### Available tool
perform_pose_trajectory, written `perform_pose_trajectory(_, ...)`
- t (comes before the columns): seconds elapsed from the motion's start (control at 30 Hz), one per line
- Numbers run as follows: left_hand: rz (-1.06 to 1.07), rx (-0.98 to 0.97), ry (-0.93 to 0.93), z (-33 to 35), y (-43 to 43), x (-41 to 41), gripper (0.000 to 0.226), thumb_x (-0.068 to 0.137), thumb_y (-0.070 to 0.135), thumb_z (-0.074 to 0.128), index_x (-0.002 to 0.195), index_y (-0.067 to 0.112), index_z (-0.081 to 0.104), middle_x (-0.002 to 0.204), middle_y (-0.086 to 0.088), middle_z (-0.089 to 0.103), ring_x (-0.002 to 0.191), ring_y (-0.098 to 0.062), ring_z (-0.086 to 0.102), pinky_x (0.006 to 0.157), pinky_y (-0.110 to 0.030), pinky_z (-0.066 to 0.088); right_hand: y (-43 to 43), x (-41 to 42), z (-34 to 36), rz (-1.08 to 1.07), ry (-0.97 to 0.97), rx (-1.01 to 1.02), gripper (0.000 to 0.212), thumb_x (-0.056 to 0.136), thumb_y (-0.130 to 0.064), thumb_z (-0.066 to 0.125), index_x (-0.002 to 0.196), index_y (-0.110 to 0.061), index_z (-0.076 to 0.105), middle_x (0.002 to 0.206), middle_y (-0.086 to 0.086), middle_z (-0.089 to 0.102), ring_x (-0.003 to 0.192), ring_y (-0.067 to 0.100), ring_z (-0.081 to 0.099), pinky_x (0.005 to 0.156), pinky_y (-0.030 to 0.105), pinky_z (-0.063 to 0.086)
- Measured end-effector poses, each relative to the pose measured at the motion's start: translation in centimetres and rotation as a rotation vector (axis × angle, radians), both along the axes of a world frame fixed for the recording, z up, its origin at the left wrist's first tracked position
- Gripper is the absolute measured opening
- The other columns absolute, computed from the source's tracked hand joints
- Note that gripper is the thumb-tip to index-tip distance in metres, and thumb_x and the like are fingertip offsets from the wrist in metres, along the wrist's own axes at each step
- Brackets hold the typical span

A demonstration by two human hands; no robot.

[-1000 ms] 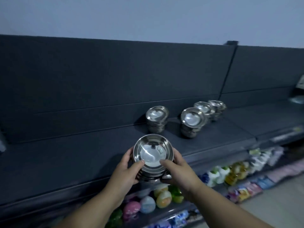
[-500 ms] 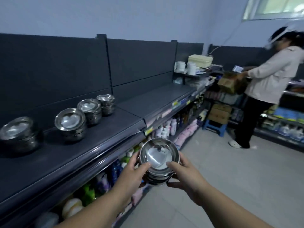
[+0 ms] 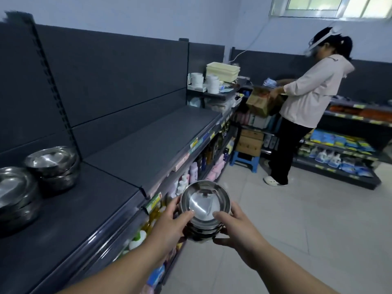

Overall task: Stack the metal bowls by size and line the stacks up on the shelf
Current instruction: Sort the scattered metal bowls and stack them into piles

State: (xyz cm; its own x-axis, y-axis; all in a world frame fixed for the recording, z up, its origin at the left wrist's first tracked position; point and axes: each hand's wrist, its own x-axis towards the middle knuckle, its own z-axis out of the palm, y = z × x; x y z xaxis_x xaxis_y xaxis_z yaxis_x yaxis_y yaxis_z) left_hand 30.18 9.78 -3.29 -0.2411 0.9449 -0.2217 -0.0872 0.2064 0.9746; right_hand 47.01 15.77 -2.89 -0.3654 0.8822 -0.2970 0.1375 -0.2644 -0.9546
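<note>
A stack of shiny metal bowls (image 3: 204, 206) is held in the air over the aisle, just off the front edge of the dark shelf (image 3: 135, 149). My left hand (image 3: 169, 225) grips its left side with the thumb over the rim. My right hand (image 3: 239, 232) grips its right side, thumb over the rim too. Two other bowl stacks stand on the shelf at the far left: one (image 3: 54, 166) near the back panel, and a nearer one (image 3: 16, 194) cut off by the frame's edge.
The shelf runs away to the right with bare dark surface. Bottles (image 3: 191, 172) fill the lower shelves beneath it. A person (image 3: 301, 107) in a light top stands at the aisle's far end handling a cardboard box (image 3: 262, 100). A blue stool (image 3: 244, 160) is on the tiled floor.
My view has swung right along the aisle. The shelf's bowl stacks slid to the left edge, with fewer in view. Both hands keep the same hold on the carried stack.
</note>
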Motion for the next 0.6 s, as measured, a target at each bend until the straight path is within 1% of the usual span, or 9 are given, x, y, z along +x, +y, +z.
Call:
perform_pose_trajectory(0.03, -0.014, 0.000, 0.003, 0.6, 1.9, -1.0, 0.039, 0.093, 0.027, 0.057, 0.119, 0.052, 0.044, 0.105, 0.017, 0.064, 0.095, -0.006, 0.064, 0.074, -0.032, 0.056, 1.8, -1.1, 0.4, -0.005, 0.006, 0.005, 0.040, 0.085, -0.024, 0.060, 0.119, -0.045, 0.052, 0.111, 0.001, 0.067, 0.103, 0.024, 0.065, 0.074, 0.037, 0.058)
perform_pose_trajectory(0.13, -0.016, 0.008, 0.015, 1.4, 7.5, -3.8, 0.043, 0.092, 0.023, 0.058, 0.125, 0.047, 0.045, 0.103, 0.012, 0.068, 0.087, -0.007, 0.069, 0.078, -0.034, 0.059, 6.6, -3.6, 1.1, -0.045, 0.022, 0.026, 0.041, 0.086, -0.022, 0.059, 0.120, -0.045, 0.052, 0.111, 0.000, 0.067, 0.104, 0.023, 0.065, 0.078, 0.039, 0.058)
perform_pose_trajectory(0.2, -0.019, 0.012, 0.011, 1.5, 10.7, -4.9, 0.045, 0.091, 0.023, 0.060, 0.125, 0.048, 0.045, 0.103, 0.010, 0.069, 0.086, -0.008, 0.071, 0.080, -0.037, 0.059, 9.6, -4.6, 1.2, -0.059, 0.033, 0.030, 0.043, 0.087, -0.022, 0.059, 0.121, -0.046, 0.051, 0.112, -0.002, 0.067, 0.104, 0.022, 0.065, 0.080, 0.040, 0.058)
perform_pose_trajectory(0.27, -0.046, -0.002, 0.003, 1.6, 13.6, -5.3, 0.044, 0.091, 0.024, 0.060, 0.125, 0.047, 0.045, 0.107, 0.009, 0.069, 0.090, -0.012, 0.071, 0.075, -0.036, 0.059, 12.4, -5.2, 1.2, -0.069, 0.035, 0.023, 0.043, 0.088, -0.022, 0.059, 0.121, -0.047, 0.050, 0.114, -0.004, 0.066, 0.105, 0.021, 0.065, 0.080, 0.040, 0.058)
perform_pose_trajectory(0.33, -0.044, 0.004, -0.004, 1.5, 16.6, -5.6, 0.040, 0.092, 0.022, 0.058, 0.120, 0.048, 0.048, 0.107, 0.013, 0.068, 0.090, -0.010, 0.071, 0.066, -0.029, 0.056, 15.4, -5.4, 1.2, -0.068, 0.038, 0.024, 0.042, 0.088, -0.022, 0.059, 0.122, -0.045, 0.050, 0.114, -0.003, 0.066, 0.105, 0.021, 0.065, 0.078, 0.038, 0.058)
perform_pose_trajectory(0.43, -0.030, 0.010, 0.023, 1.7, 21.4, -5.7, 0.042, 0.091, 0.025, 0.059, 0.125, 0.047, 0.047, 0.107, 0.017, 0.066, 0.088, -0.003, 0.068, 0.069, -0.027, 0.056, 20.5, -5.6, 0.9, -0.053, 0.042, 0.025, 0.041, 0.088, -0.022, 0.059, 0.121, -0.045, 0.051, 0.113, -0.003, 0.068, 0.102, 0.021, 0.066, 0.073, 0.035, 0.057)
perform_pose_trajectory(0.53, -0.003, 0.023, -0.001, 1.7, 27.0, -5.2, 0.039, 0.091, 0.023, 0.059, 0.121, 0.045, 0.049, 0.099, 0.017, 0.069, 0.081, -0.001, 0.070, 0.060, -0.024, 0.054, 26.3, -5.3, 0.7, -0.034, 0.051, 0.034, 0.041, 0.087, -0.021, 0.059, 0.121, -0.044, 0.052, 0.112, -0.001, 0.067, 0.102, 0.022, 0.066, 0.075, 0.039, 0.059)
perform_pose_trajectory(0.57, 0.010, 0.021, -0.006, 1.8, 29.1, -4.9, 0.039, 0.090, 0.022, 0.060, 0.121, 0.044, 0.049, 0.099, 0.016, 0.070, 0.081, -0.002, 0.071, 0.060, -0.025, 0.054, 28.4, -5.1, 0.8, -0.028, 0.053, 0.037, 0.042, 0.087, -0.020, 0.059, 0.121, -0.044, 0.052, 0.113, 0.000, 0.067, 0.102, 0.023, 0.066, 0.076, 0.039, 0.059)
perform_pose_trajectory(0.6, 0.027, 0.022, -0.009, 1.9, 31.3, -4.6, 0.042, 0.090, 0.022, 0.060, 0.125, 0.042, 0.049, 0.103, 0.015, 0.070, 0.085, -0.005, 0.071, 0.062, -0.027, 0.055, 30.7, -4.8, 0.9, -0.017, 0.056, 0.039, 0.042, 0.087, -0.020, 0.059, 0.121, -0.044, 0.052, 0.113, 0.000, 0.067, 0.102, 0.023, 0.066, 0.074, 0.038, 0.059)
